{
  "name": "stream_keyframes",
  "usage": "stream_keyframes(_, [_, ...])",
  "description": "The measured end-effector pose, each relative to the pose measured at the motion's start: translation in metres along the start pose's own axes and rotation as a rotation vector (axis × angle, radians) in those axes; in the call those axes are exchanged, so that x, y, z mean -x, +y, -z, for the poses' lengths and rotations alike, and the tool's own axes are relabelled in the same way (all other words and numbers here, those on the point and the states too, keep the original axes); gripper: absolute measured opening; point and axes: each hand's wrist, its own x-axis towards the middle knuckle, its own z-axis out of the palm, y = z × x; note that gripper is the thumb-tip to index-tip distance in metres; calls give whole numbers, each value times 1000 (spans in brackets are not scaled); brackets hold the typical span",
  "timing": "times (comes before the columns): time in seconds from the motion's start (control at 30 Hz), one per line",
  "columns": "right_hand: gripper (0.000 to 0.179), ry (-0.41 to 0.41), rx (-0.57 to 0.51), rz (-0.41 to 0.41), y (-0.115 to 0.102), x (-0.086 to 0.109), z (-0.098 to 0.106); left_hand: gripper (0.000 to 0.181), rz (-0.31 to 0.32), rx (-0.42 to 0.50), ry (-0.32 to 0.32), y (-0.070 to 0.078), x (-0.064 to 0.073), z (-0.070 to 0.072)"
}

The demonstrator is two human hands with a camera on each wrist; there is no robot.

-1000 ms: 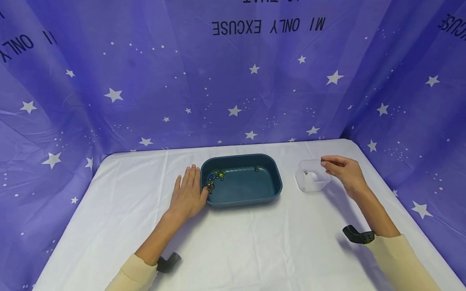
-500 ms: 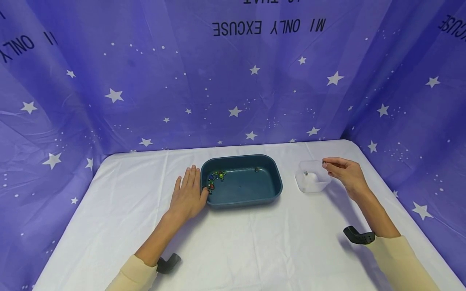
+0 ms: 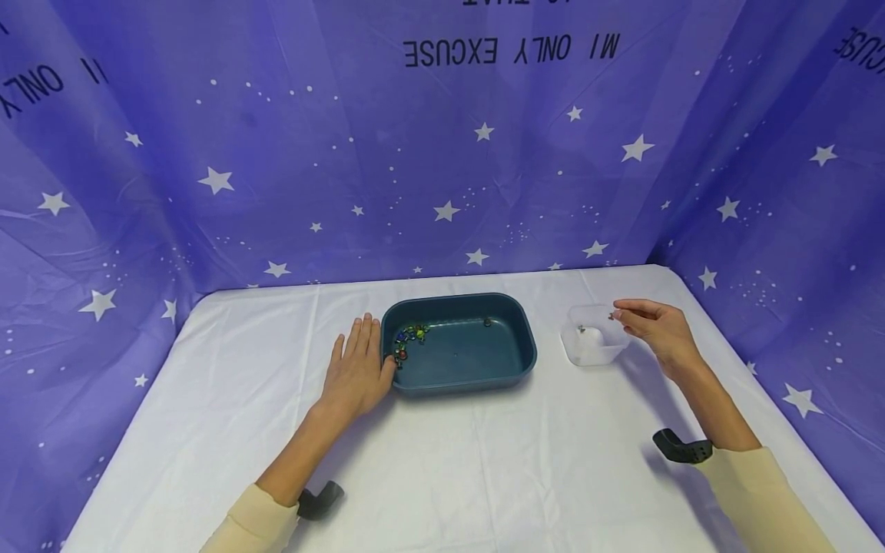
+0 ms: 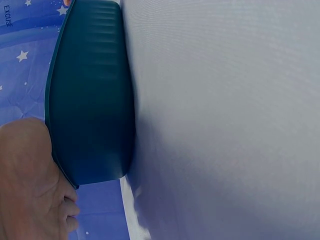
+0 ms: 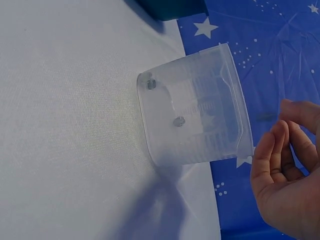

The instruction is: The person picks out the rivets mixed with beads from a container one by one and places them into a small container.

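Note:
My left hand (image 3: 355,375) lies with straight fingers along the left end of a dark teal tray (image 3: 463,387), its thumb over the rim. Several small shiny coloured beads (image 3: 419,333) are gathered at that end of the tray; a lone dark bead (image 3: 487,322) sits near its back wall. On the right, my right hand (image 3: 657,330) hovers over the rim of a clear plastic tub (image 3: 596,356), thumb and fingertips close together. A small bead (image 5: 266,116), blurred in the right wrist view, is just off the fingertips on the tub side. Inside the tub lies another bead (image 5: 179,121).
A white cloth (image 3: 470,476) covers the table. Blue star-printed curtains (image 3: 387,184) stand at the back and both sides. Black wrist mounts (image 3: 681,447) stick out below both forearms. The tub stands a short way right of the tray.
The bead pinched in my right fingertips has come out and dropped slightly below them, toward the tub. The right hand has barely shifted; the left hand and tray have stayed put.

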Motion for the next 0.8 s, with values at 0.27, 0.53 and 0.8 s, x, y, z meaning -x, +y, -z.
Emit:
stream_keyframes(0.27, [20,-2,-22,12,-1,-1,-3,69,0,1,1,0,1,1])
stream_keyframes(0.53, [26,-53,-62,42,-14,-5,-26,69,4,15,-5,0,0,0])
stream_keyframes(0.8, [37,-120,-27,57,-31,-6,-68,70,1,5,4,0,0,0])
